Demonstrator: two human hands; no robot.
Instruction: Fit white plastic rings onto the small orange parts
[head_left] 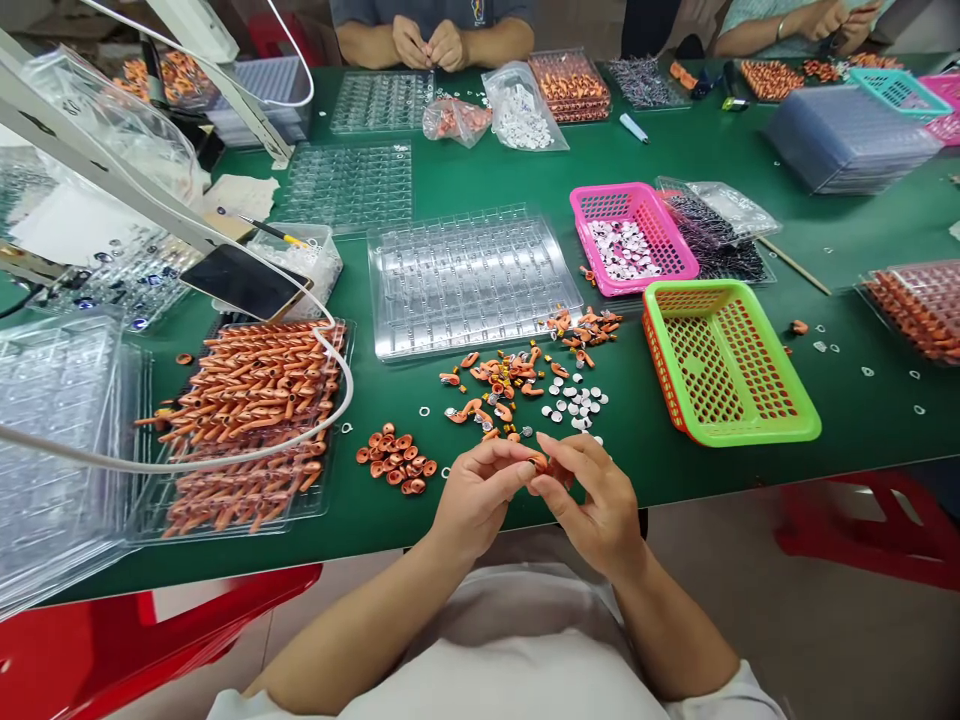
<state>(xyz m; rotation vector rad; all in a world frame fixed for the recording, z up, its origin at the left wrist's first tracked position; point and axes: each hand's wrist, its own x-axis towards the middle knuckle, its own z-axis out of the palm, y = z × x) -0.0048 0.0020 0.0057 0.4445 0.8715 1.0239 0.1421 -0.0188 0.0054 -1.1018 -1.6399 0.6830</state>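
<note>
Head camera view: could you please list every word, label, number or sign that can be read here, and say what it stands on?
None can be read.
Emblem on the shirt of the person opposite: too small and cut off.
Marks on the white-parts bag: blurred.
Phone screen: dark, no text.

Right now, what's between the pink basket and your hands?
In the head view, small white discs lie on the green table between the pink basket and the hands.
</note>
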